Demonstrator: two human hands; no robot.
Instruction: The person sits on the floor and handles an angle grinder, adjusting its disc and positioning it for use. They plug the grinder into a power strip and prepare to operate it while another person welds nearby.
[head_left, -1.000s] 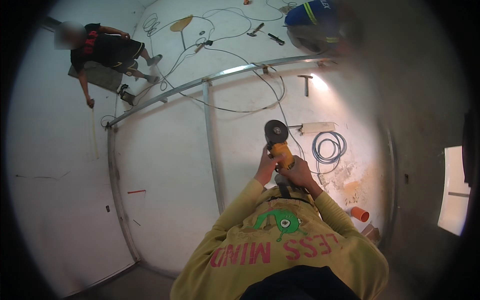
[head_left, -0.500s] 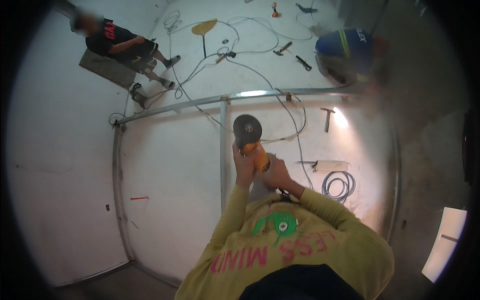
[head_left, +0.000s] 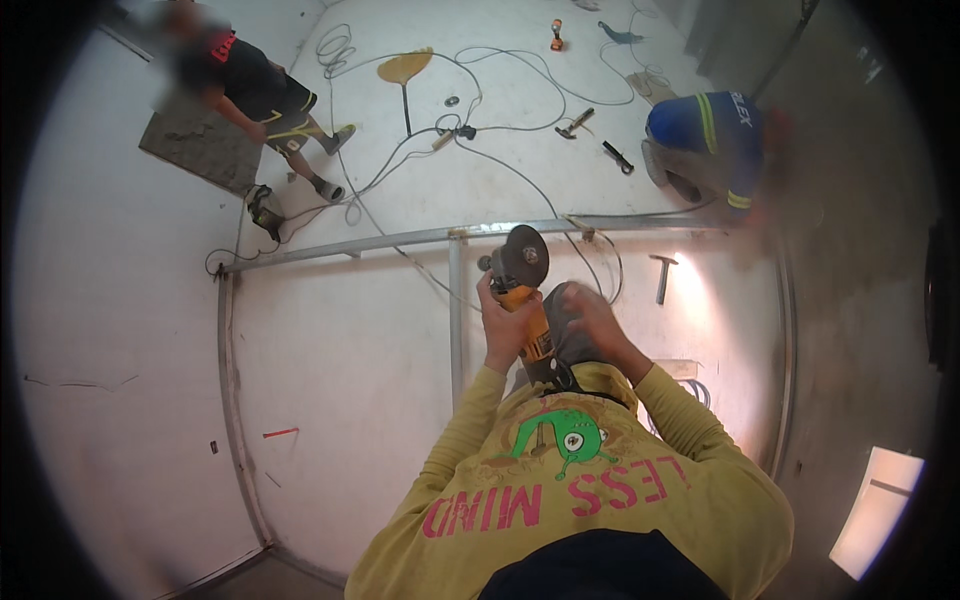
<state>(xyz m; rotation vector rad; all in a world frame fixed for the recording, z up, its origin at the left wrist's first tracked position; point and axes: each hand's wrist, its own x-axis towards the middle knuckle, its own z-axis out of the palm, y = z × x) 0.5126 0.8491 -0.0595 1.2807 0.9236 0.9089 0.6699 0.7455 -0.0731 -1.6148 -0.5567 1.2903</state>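
My left hand [head_left: 508,328] is wrapped round the yellow body of an angle grinder [head_left: 539,335], just behind its head. The dark round disc [head_left: 527,256] faces up at the far end, with a side knob stub to its left. The grinder's rear end points back toward my shirt. To the right of the grinder, my right hand [head_left: 594,322] is off the tool, over my dark-clothed knee [head_left: 565,310]. Its fingers are slightly blurred but look apart, with nothing seen in them. A metal frame bar [head_left: 457,310] runs just left of the grinder.
A long metal rail [head_left: 400,240] crosses ahead, with cables [head_left: 510,155] beyond it. A hammer [head_left: 663,279] lies to the right. Further off are another hammer [head_left: 575,124], a drill [head_left: 556,36] and a fan-shaped broom [head_left: 405,68]. Two people are nearby, far left and far right.
My right hand has let go of the grinder and moved right. The grinder's disc has shifted right and tilted. The person at far left has risen from a seat.
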